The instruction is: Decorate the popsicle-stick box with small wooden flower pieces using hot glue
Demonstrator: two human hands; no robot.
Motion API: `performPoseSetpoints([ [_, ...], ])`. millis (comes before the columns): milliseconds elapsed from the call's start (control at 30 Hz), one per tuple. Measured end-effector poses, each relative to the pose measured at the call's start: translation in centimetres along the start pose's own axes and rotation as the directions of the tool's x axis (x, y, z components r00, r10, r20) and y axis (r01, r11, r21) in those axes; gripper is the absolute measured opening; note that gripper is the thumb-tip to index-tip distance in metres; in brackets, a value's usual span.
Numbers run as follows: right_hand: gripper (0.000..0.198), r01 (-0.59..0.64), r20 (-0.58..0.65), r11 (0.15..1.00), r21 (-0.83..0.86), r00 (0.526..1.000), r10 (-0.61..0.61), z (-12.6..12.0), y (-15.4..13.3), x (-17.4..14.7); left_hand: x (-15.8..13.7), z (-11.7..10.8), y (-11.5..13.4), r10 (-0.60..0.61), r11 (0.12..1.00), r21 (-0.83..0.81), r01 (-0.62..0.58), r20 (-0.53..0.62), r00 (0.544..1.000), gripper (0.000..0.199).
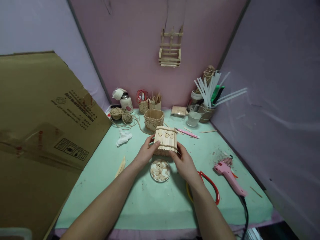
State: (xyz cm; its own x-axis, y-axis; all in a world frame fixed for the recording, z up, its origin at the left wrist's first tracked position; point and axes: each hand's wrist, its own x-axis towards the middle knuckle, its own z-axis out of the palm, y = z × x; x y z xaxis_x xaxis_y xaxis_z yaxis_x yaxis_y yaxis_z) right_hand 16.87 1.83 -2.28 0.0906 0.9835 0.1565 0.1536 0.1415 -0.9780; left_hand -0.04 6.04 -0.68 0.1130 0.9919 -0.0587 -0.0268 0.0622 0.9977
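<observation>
Between my two hands is a small box made of wooden craft sticks (165, 140), with twine along its edges and little wooden shapes on the face toward me. My left hand (147, 149) grips its left side, thumb on the front. On the right side, my right hand (182, 159) closes round the lower corner. Just below the box lies a round white dish (160, 170) of small wood pieces. Behind it stands an open woven basket (154, 120). A pink pen (187, 133) rests to the right of the box.
A pink glue gun (230, 178) with a black cord lies at the right. Red-and-yellow-handled pliers (211, 183) lie partly under my right forearm. Twine balls (121, 115), a clear cup (195, 115) and glue sticks (210, 88) line the back. A large cardboard sheet (45, 133) stands at left.
</observation>
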Motion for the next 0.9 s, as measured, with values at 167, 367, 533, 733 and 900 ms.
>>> performPoseSetpoints([
  [167, 0.059, -0.021, -0.003, 0.998, -0.051, 1.0, 0.021, 0.14, 0.25, 0.14, 0.22, -0.19, -0.42, 0.06, 0.987, 0.149, -0.054, -0.04, 0.997, 0.054],
  [367, 0.064, -0.041, 0.007, 0.996, -0.083, 0.999, 0.042, 0.22, 0.43, 0.33, 0.57, -0.55, -0.7, -0.001, 0.978, 0.206, 0.021, -0.097, 0.995, 0.059],
  [533, 0.065, -0.049, 0.018, 0.995, -0.084, 0.999, 0.051, 0.18, 0.05, 0.17, 0.43, -0.64, -0.53, -0.031, 0.977, 0.209, 0.051, -0.097, 0.995, 0.063],
  [733, 0.062, -0.033, 0.035, 0.996, -0.085, 0.999, 0.036, 0.05, -0.02, -0.11, -0.03, -0.35, 0.14, -0.04, 0.983, 0.176, 0.059, -0.111, 0.993, 0.06],
  [900, 0.065, -0.021, 0.031, 1.0, -0.023, 0.999, 0.021, 0.06, 0.7, 0.08, 0.01, -0.19, 0.09, -0.054, 0.991, 0.113, 0.067, -0.112, 0.992, 0.063],
])
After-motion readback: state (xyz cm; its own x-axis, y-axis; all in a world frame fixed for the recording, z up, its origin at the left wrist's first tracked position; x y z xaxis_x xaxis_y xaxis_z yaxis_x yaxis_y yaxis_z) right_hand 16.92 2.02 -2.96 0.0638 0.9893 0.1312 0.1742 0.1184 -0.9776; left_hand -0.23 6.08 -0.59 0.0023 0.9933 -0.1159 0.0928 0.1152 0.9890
